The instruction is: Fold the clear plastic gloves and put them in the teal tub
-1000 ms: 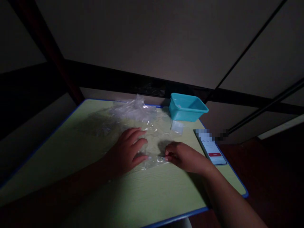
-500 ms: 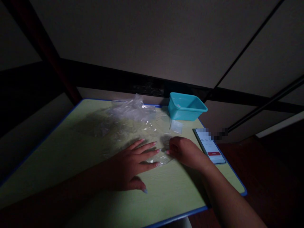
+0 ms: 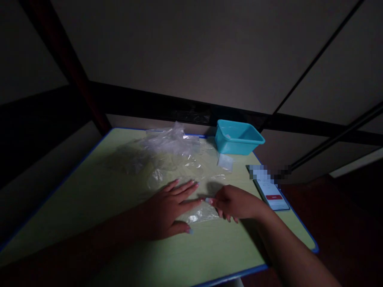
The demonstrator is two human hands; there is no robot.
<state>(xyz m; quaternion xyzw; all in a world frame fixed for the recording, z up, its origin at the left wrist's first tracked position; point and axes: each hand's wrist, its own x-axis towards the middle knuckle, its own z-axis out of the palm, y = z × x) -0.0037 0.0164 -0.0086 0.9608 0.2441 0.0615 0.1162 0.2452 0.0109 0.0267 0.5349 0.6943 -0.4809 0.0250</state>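
- Left hand (image 3: 167, 209): open, palm down, fingers spread flat on a small clear plastic bag (image 3: 203, 215) that lies on the worktop (image 3: 89, 211).
- Right hand (image 3: 236, 203): fingers curled, fingertips pinching the bag's upper right edge, just beside the left fingertips.
- The small clear plastic bag lies flat between the two hands, near the front centre of the worktop.
- Phone (image 3: 271, 191): screen lit, lying to the right of the right hand at the worktop's right edge.
- Small clear packet (image 3: 225, 162): farther back, just in front of the teal bin (image 3: 239, 137).
- Crumpled clear plastic heap (image 3: 170, 145): at the far edge, left of the bin.
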